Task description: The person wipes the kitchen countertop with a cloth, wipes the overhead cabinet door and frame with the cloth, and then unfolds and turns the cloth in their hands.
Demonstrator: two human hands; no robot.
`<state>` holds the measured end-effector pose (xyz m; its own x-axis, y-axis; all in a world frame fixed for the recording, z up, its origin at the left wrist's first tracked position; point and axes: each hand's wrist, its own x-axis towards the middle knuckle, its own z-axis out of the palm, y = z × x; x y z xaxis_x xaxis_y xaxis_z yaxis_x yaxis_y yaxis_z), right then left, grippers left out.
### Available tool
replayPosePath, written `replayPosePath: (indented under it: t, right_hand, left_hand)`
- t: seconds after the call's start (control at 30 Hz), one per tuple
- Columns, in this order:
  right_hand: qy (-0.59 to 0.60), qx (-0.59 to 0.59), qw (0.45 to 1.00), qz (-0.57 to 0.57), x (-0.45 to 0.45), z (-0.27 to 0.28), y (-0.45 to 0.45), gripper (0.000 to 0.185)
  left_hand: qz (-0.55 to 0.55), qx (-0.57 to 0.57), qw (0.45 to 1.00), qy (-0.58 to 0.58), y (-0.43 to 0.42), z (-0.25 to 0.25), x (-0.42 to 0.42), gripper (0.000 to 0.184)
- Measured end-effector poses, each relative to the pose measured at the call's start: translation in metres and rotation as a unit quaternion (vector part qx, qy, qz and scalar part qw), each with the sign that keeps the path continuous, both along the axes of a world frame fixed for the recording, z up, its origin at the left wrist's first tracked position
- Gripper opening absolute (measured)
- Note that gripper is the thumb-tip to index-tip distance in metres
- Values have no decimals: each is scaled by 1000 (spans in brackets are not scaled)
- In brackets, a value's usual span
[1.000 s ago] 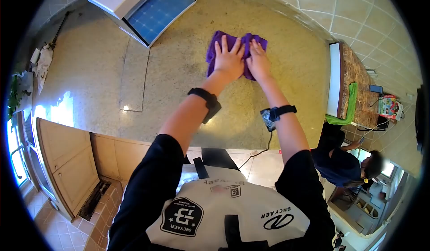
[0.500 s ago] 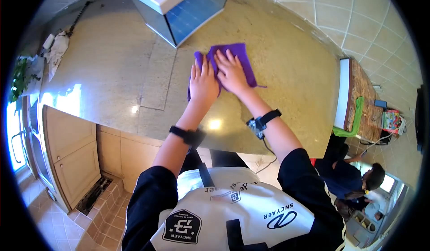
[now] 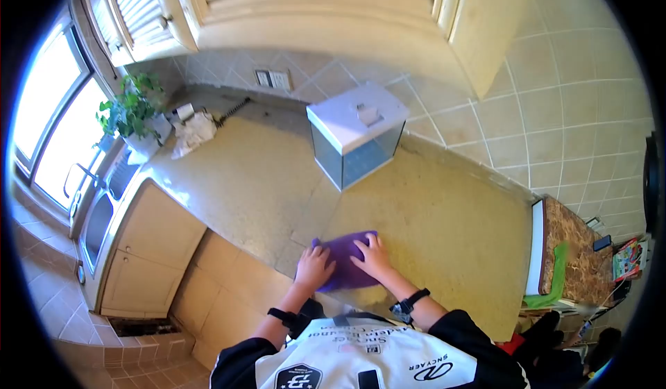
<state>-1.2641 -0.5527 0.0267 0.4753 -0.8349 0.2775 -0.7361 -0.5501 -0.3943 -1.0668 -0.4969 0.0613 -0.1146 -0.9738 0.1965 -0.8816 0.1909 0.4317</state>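
A purple cloth (image 3: pixel 345 264) is spread near the front edge of the stone counter (image 3: pixel 444 229), between my two hands. My left hand (image 3: pixel 316 267) grips its left side, fingers bent over the upper left corner. On the opposite side, my right hand (image 3: pixel 372 256) has its thumb and fingers on the right edge of the cloth. Black straps circle both wrists, and a small device (image 3: pixel 401 310) sits on the right one. Farther back on the counter stands a glass tank (image 3: pixel 361 160) with a white lid.
At the left are a potted plant (image 3: pixel 135 108), crumpled white material (image 3: pixel 194 133) and a sink (image 3: pixel 99 226). Cabinets (image 3: pixel 319 24) hang overhead. On the right, a green cloth (image 3: pixel 555 278) drapes over a brown patterned surface (image 3: pixel 572 247). Another person in dark clothes (image 3: pixel 555 354) is at lower right.
Both hands have drawn back toward my body with the purple cloth. It was bunched under flat hands and is now spread between them. My view has tilted up, showing cabinets and window.
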Motion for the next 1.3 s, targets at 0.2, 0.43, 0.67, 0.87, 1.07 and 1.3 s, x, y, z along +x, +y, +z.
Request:
replayPosePath:
  t: [0.2,0.43,0.67,0.87,1.07,1.3]
  right_hand:
    - [29,170,984,-46,-1,-2,11,38]
    - [-250,47,966,-53,-12,95,-10,37]
    - [-338,-387,846,-138,-14,377,-29,51]
    - [-67,-585,776,-227,-6,432,-78,55]
    - [-28,-538,805,-248,-4,374,-77,51]
    - [-2,-525,814,-247,5,405,-73,47]
  left_hand:
    - [-83,2,996,32,-15,-17,4,35]
    - [-126,-82,977,152,-58,103,15,36]
    - [-205,-545,805,111,-111,328,-16,39]
    - [-107,-557,824,-5,-173,378,-51,52]
    - [-52,-534,843,-42,-182,325,-58,53]
    - [-145,-507,850,3,-164,346,-63,55]
